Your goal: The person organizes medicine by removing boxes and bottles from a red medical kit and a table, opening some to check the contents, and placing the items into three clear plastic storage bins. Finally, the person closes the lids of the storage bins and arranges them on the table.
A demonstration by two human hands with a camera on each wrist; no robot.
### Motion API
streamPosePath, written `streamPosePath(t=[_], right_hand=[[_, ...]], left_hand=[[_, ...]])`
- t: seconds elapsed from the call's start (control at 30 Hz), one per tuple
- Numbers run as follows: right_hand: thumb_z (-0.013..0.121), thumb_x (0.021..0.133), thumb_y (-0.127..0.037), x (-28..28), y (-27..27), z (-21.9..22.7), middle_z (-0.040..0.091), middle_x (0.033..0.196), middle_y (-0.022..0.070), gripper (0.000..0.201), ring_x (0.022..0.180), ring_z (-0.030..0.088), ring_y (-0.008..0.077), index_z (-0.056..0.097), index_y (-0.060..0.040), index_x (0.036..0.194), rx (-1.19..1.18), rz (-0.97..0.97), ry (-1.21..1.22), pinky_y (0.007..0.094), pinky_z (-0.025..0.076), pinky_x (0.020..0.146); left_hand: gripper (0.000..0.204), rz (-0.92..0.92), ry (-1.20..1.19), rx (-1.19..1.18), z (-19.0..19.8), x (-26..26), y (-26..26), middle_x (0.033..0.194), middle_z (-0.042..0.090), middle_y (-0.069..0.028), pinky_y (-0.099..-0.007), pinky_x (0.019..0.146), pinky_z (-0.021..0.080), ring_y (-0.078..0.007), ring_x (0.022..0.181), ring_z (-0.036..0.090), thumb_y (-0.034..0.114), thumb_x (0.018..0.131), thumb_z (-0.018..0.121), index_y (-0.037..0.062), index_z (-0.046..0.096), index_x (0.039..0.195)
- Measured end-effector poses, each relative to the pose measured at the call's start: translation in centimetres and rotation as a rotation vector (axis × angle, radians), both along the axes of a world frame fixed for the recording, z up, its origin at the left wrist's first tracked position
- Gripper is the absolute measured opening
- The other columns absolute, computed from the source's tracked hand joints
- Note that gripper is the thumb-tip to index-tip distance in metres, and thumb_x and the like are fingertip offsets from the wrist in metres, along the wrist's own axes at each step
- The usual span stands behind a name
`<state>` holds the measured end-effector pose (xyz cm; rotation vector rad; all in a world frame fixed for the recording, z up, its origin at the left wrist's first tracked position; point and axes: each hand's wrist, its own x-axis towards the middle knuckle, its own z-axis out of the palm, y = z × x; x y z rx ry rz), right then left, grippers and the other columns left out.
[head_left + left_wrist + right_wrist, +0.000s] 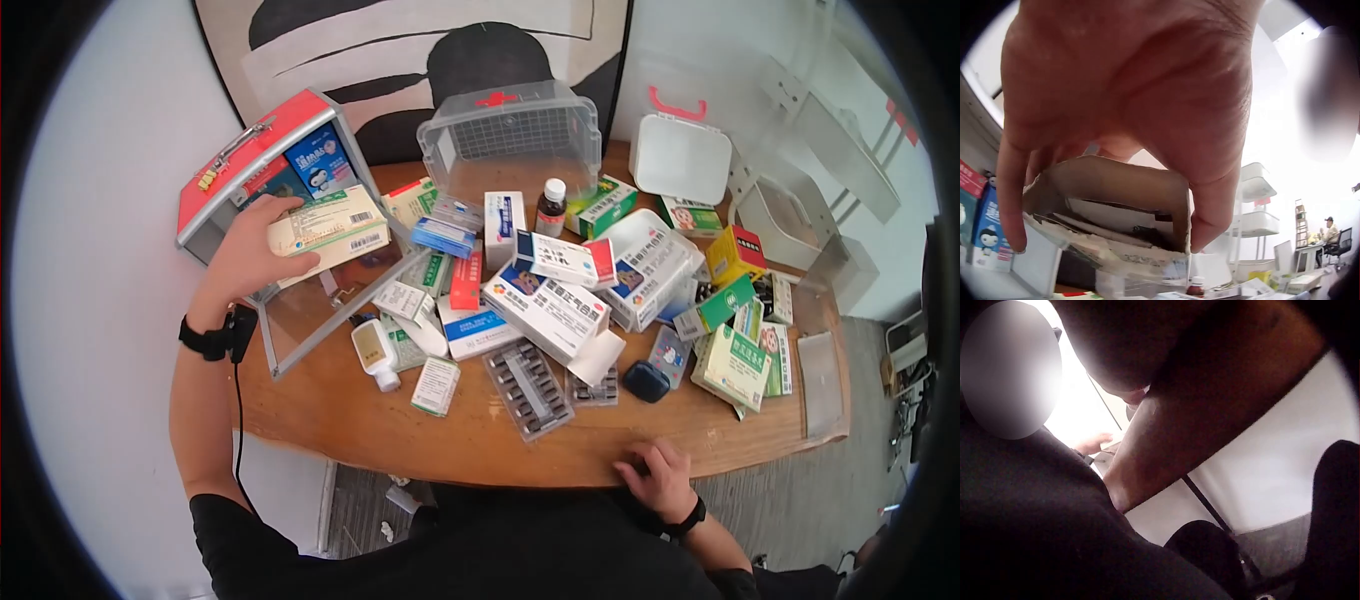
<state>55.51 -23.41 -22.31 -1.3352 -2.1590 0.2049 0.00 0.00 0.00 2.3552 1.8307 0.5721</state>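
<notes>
My left hand [250, 252] grips a cream and green medicine box [335, 232] between thumb and fingers, in front of the red and silver medicine case [208, 212]. In the left wrist view the near end of this medicine box [1110, 187] gapes, with paper-like edges and dark contents inside. The case's clear door [335, 310] hangs open toward the table. Inside the case stands a blue box with a penguin [320, 163]. Idle at the table's front edge, my right hand [660, 478] rests with loosely curled fingers and holds nothing.
Medicine boxes, a white bottle [375, 352], a brown bottle [551, 208] and a blister pack [528, 390] crowd the wooden table [455, 455]. Behind stand a clear plastic bin [508, 135] and a white container [683, 158]. A person [1329, 240] sits far off.
</notes>
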Motion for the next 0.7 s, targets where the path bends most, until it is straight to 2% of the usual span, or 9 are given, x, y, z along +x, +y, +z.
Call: streamPosePath(t=[0.13, 0.27, 0.33, 0.4, 0.43, 0.5, 0.53, 0.6, 0.7], right_hand=[[0.094, 0.085, -0.023, 0.3, 0.1, -0.3, 0.063, 0.082, 0.0072, 0.035, 0.066, 0.065, 0.0275, 0.071, -0.0084, 0.107, -0.006, 0.031, 0.056, 0.0398, 0.052, 0.058], [0.094, 0.085, -0.024, 0.5, 0.2, 0.6, 0.063, 0.082, 0.0067, 0.035, 0.065, 0.064, 0.0273, 0.072, -0.008, 0.108, -0.051, 0.023, 0.052, 0.0409, 0.052, 0.058], [0.094, 0.087, -0.027, 0.6, 0.1, 1.3, 0.066, 0.088, 0.0092, 0.043, 0.072, 0.069, 0.0269, 0.072, -0.0071, 0.119, -0.046, 0.076, 0.082, 0.0383, 0.056, 0.063], [0.091, 0.092, -0.031, -0.2, 0.4, 3.6, 0.072, 0.103, 0.0107, 0.062, 0.084, 0.074, 0.0237, 0.064, -0.0047, 0.141, -0.159, 0.122, 0.344, 0.0348, 0.059, 0.07], [0.091, 0.092, -0.031, -0.6, 0.3, 3.8, 0.072, 0.103, 0.0107, 0.062, 0.084, 0.074, 0.0237, 0.064, -0.0047, 0.141, -0.157, 0.081, 0.342, 0.0348, 0.059, 0.07], [0.087, 0.099, -0.031, -1.2, 0.4, 4.2, 0.075, 0.119, 0.0116, 0.076, 0.093, 0.075, 0.0221, 0.049, -0.0027, 0.158, -0.694, 0.262, 1.173, 0.0337, 0.062, 0.077], [0.087, 0.099, -0.031, -1.2, 0.4, 4.5, 0.075, 0.119, 0.0116, 0.076, 0.093, 0.075, 0.0221, 0.049, -0.0027, 0.158, -0.682, 0.245, 1.179, 0.0337, 0.062, 0.077], [0.08, 0.105, -0.024, -1.1, 0.6, 5.3, 0.076, 0.123, 0.0105, 0.07, 0.096, 0.075, 0.0192, 0.044, -0.0009, 0.16, -0.919, 0.231, 1.328, 0.0332, 0.063, 0.078], [0.075, 0.108, -0.017, -0.1, 1.0, 6.1, 0.077, 0.12, 0.011, 0.058, 0.097, 0.075, 0.0166, 0.047, -0.0004, 0.157, -1.041, 0.183, 1.334, 0.031, 0.064, 0.077]], left_hand=[[0.081, -0.154, -0.022, 0.017, 1.0, 5.2, -4.0, 0.125, 0.067, -0.0183, -0.0409, 0.103, 0.054, -0.0345, 0.115, 0.068, 0.031, 0.072, 0.093, -0.0069, 0.067, 0.138], [0.084, -0.395, -0.052, 0.016, 0.8, 10.2, -7.0, 0.127, 0.066, -0.0169, -0.0411, 0.102, 0.054, -0.0346, 0.116, 0.068, 0.03, 0.068, 0.095, -0.002, 0.066, 0.141], [0.089, -0.498, -0.083, -0.046, -0.3, 13.4, -8.3, 0.133, 0.064, -0.0173, -0.0407, 0.104, 0.054, -0.0357, 0.119, 0.068, 0.03, 0.064, 0.097, 0.0008, 0.066, 0.143], [0.09, -0.587, -0.098, -0.115, -1.0, 16.4, -9.8, 0.136, 0.063, -0.0174, -0.0409, 0.105, 0.054, -0.0358, 0.121, 0.067, 0.031, 0.064, 0.098, 0.0007, 0.066, 0.143], [0.092, -0.617, -0.085, -0.175, -1.4, 17.5, -10.5, 0.138, 0.061, -0.0175, -0.0412, 0.106, 0.054, -0.036, 0.123, 0.067, 0.032, 0.064, 0.099, 0.0007, 0.066, 0.144], [0.092, -0.692, -0.102, -0.209, -2.3, 20.0, -11.6, 0.14, 0.06, -0.0178, -0.0418, 0.107, 0.054, -0.0362, 0.124, 0.067, 0.032, 0.064, 0.099, 0.0008, 0.066, 0.144], [0.093, -0.725, -0.118, -0.239, -2.7, 21.2, -12.2, 0.142, 0.059, -0.0181, -0.0424, 0.107, 0.054, -0.0363, 0.125, 0.067, 0.032, 0.064, 0.1, 0.001, 0.066, 0.145], [0.092, -0.784, -0.14, -0.247, -3.2, 23.4, -12.7, 0.142, 0.059, -0.0182, -0.0434, 0.107, 0.054, -0.0365, 0.126, 0.066, 0.031, 0.065, 0.1, 0.0009, 0.065, 0.145], [0.092, -0.862, -0.163, -0.261, -4.2, 25.5, -12.6, 0.143, 0.059, -0.0183, -0.0454, 0.108, 0.054, -0.0381, 0.131, 0.063, 0.028, 0.068, 0.1, 0.0007, 0.063, 0.147]])
